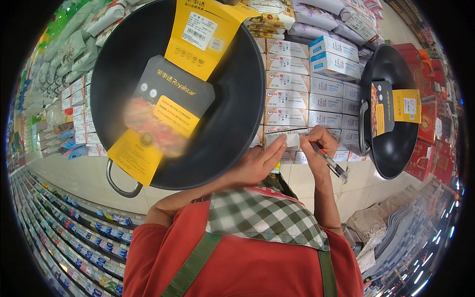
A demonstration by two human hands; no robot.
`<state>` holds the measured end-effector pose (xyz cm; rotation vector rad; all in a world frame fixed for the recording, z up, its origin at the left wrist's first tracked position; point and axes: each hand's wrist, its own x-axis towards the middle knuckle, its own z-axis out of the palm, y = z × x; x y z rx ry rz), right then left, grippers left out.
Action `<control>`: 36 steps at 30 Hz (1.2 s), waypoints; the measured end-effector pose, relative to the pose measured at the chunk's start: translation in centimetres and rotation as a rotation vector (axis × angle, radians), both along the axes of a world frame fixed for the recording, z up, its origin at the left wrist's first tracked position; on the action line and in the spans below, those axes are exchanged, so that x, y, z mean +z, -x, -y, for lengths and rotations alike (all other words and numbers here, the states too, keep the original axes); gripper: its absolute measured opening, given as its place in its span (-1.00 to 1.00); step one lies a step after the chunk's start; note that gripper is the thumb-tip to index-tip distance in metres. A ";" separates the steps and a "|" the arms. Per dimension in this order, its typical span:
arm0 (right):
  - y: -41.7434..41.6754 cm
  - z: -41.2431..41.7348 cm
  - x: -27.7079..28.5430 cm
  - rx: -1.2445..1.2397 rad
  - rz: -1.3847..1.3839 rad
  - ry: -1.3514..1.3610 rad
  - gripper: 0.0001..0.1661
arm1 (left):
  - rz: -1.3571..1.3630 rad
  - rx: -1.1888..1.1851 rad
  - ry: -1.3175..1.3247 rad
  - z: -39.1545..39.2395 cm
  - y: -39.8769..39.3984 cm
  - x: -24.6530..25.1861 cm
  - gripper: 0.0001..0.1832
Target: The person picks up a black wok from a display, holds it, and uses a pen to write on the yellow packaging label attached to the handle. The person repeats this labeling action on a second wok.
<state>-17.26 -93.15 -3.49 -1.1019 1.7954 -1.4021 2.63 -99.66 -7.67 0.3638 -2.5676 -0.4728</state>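
Observation:
A small white paper slip [285,138] with handwriting lies on stacked white boxes. The fingers of my left hand [269,157] press flat on its left part, holding nothing. My right hand [320,148] grips a clear-barrelled ballpoint pen [334,163]; its fingertips meet the slip's right edge, and they hide the pen's tip. A large black Royalstar wok [230,122] with a yellow and dark cardboard sleeve [144,163] stands close on the left, above my left forearm.
Stacked small cartons [287,89] fill the display ahead. A second sleeved wok [400,148] is on the right, beside red gift boxes [419,159]. Packaged tissues [315,15] are piled behind. Shelves of goods [85,237] run along the lower left; folded textiles [371,222] lie lower right.

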 end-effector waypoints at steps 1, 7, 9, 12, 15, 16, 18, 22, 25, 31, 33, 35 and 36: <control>0.0 0.0 0.0 -0.006 0.001 -0.004 -0.69 | 0.004 0.001 0.003 0.0 0.0 0.0 -0.51; 0.2 -0.1 -0.1 0.024 -0.018 0.010 -0.68 | -0.001 0.012 -0.058 0.2 0.0 0.7 -0.46; 0.1 0.0 0.0 0.004 -0.001 0.012 -0.69 | 0.005 0.012 -0.054 0.2 0.1 0.8 -0.46; -0.2 0.1 0.1 -0.027 0.008 0.013 -0.70 | -0.007 0.006 -0.022 0.1 0.1 0.2 -0.49; -0.1 0.0 0.0 -0.018 0.001 0.011 -0.70 | -0.012 0.006 0.010 0.0 0.0 -0.4 -0.51; -0.1 0.0 0.1 -0.021 0.003 0.015 -0.70 | -0.011 0.006 0.019 0.0 0.0 -0.4 -0.51; -0.1 0.0 0.1 -0.024 0.012 0.019 -0.70 | -0.006 0.005 0.019 0.0 0.0 -0.4 -0.51; 0.0 -0.2 0.1 -0.014 -0.007 -0.004 -0.69 | -0.007 0.010 -0.052 0.2 0.0 0.8 -0.49; 0.1 -0.2 -0.1 -0.008 -0.027 0.010 -0.68 | -0.019 0.010 -0.074 0.1 0.2 0.5 -0.49; 0.2 -0.2 -0.2 0.009 -0.027 0.015 -0.69 | -0.003 0.005 -0.056 0.2 0.1 0.8 -0.49; 0.3 -0.3 -0.3 0.021 -0.021 0.021 -0.70 | -0.014 0.010 -0.038 0.1 0.1 0.5 -0.49; 0.2 -0.2 -0.1 0.019 0.009 0.041 -0.70 | -0.010 0.013 -0.025 0.2 0.1 0.6 -0.49; 0.1 -0.2 -0.1 0.012 0.004 0.031 -0.70 | -0.001 0.011 -0.022 0.2 0.1 0.7 -0.49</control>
